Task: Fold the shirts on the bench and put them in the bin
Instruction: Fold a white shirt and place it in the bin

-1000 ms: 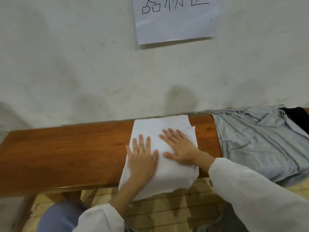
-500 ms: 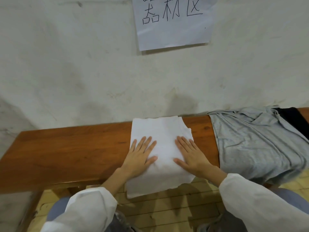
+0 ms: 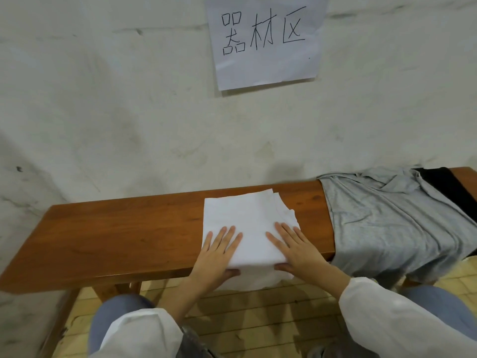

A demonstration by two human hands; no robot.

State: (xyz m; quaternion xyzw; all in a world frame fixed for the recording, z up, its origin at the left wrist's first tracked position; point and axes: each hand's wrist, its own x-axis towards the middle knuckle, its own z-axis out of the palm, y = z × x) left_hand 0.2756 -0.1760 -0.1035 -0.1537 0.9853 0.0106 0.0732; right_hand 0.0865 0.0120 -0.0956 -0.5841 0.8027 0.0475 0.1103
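Fingers straight on top of the folded white shirt, thumbs tucked under its near fold: left hand and right hand both pinching it. Shirt lies mid-counter, near edge overhanging. Grey shirt spread to the right.

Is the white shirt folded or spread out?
Folded. The white shirt is a compact rectangle on the bench, layered edges showing at its far right corner.

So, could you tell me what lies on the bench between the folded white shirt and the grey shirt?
Nothing lies there: in the head view, only a bare strip of the wooden bench separates the white shirt from the grey shirt.
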